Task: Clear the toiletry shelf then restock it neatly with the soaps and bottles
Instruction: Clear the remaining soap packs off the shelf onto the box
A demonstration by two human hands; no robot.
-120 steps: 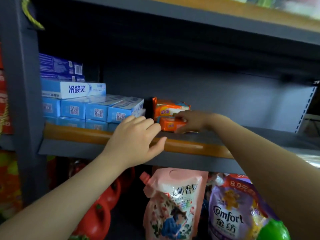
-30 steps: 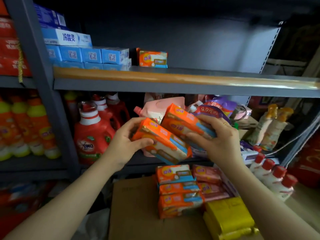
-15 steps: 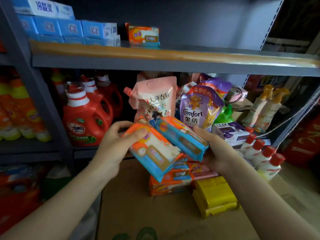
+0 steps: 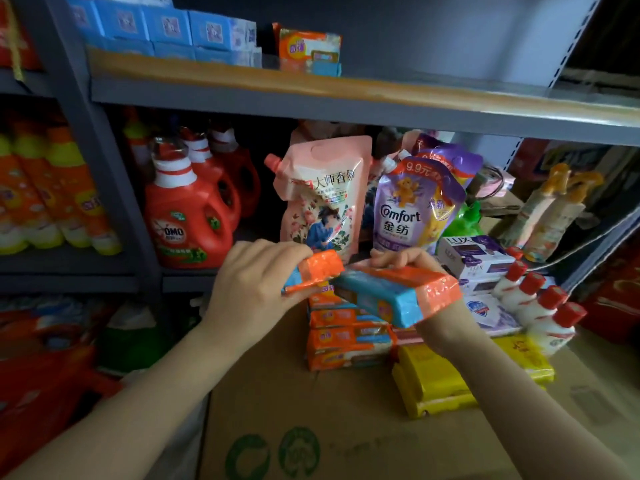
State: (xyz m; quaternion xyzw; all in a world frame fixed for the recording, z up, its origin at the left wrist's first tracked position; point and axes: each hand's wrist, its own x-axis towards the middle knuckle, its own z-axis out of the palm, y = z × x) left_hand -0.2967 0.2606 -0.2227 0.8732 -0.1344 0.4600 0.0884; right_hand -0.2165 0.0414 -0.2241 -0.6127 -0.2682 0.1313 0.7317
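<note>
Both hands out front, L hand (image 4: 254,287) & R hand (image 4: 420,271) each w/ fingers curled, gripping.

Both hands, left (image 4: 254,289) and right (image 4: 412,263), each grip orange soap pack (image 4: 317,271) above cardboard box (image 4: 346,427).

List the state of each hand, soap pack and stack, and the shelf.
Left hand: grips an orange soap pack.
Right hand: holds a second pack, tilted.
Orange stack: piled on the carton, under both packs.
Top shelf: one orange pack left upright.
</note>
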